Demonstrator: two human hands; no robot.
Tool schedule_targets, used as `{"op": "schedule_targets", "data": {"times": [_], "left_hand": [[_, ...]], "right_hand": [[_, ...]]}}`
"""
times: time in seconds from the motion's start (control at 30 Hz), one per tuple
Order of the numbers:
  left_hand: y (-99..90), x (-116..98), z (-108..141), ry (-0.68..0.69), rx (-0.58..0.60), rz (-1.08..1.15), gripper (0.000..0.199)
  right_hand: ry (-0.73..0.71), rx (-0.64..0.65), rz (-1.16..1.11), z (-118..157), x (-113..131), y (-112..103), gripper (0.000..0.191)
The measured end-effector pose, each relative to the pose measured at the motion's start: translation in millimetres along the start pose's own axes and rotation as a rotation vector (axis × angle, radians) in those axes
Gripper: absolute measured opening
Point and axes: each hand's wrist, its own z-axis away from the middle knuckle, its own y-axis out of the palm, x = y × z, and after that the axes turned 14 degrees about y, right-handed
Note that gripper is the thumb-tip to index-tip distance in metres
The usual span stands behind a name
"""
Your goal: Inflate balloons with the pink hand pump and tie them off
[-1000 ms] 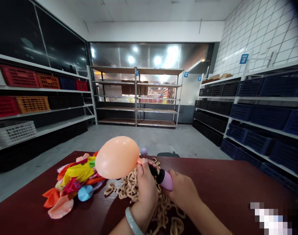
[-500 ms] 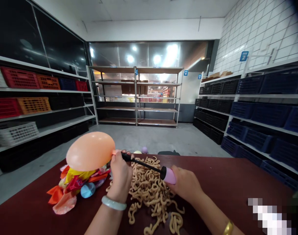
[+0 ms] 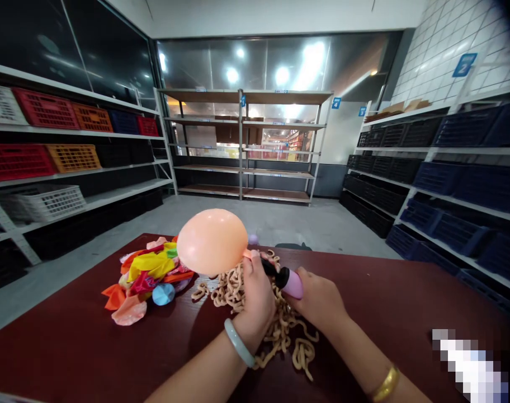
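Observation:
A peach balloon (image 3: 212, 242), partly inflated, hangs over the table to the left of the hands. My left hand (image 3: 257, 288) pinches its neck at the black end of a hand balloon pump (image 3: 294, 284); the nozzle is hidden by the fingers. Around the pump's pale purple end my right hand (image 3: 322, 299) is closed. The black rod between the two parts hardly shows. Under the hands lies a heap of tan, curly, worm-like strands (image 3: 232, 288). Left of that, limp balloons (image 3: 148, 267) in several colours form a pile.
The dark red table (image 3: 70, 330) spans the foreground. A small purple ball (image 3: 253, 239) shows beyond its far edge. Shelving with crates (image 3: 49, 109) lines the left wall, dark crates (image 3: 439, 224) the right. Further back stands a shelf rack (image 3: 275, 196). A pixelated patch covers the lower right.
My left hand and the balloon have come right, toward my right hand. The pump's rod has slid in, so its two parts are close together. The view has tipped downward.

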Motion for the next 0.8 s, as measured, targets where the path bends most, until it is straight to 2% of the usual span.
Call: {"op": "schedule_targets", "data": {"times": [0.13, 0.23, 0.37, 0.5, 0.6, 0.7, 0.8], "left_hand": [[4.0, -0.3, 11.5, -0.010, 0.034, 0.003, 0.024], [5.7, -8.4, 4.6, -0.001, 0.047, 0.014, 0.023], [0.3, -27.7, -27.6, 0.078, 0.001, 0.053, 0.021], [-15.5, -46.3, -68.5, 0.152, -0.043, 0.062, 0.023], [-23.1, -52.6, -83.2, 0.172, -0.051, 0.056, 0.021], [-20.5, -49.7, -78.2, 0.177, -0.049, 0.057, 0.019], [-11.1, -38.6, -57.8, 0.152, -0.035, 0.067, 0.019]], "right_hand": [[-0.002, -0.021, -0.035, 3.1, 3.8, -0.7, 0.031], [-0.004, -0.025, -0.035, 3.4, 4.1, -0.6, 0.031], [-0.023, -0.025, -0.044, 0.5, -1.2, 0.3, 0.034], [-0.039, -0.001, -0.011, -3.7, -11.5, 3.3, 0.035], [-0.043, 0.010, 0.013, -5.8, -16.6, 4.6, 0.035], [-0.037, -0.002, 0.029, -6.5, -18.6, 4.0, 0.036], [-0.026, -0.004, 0.038, -5.5, -18.1, 2.8, 0.036]]}}
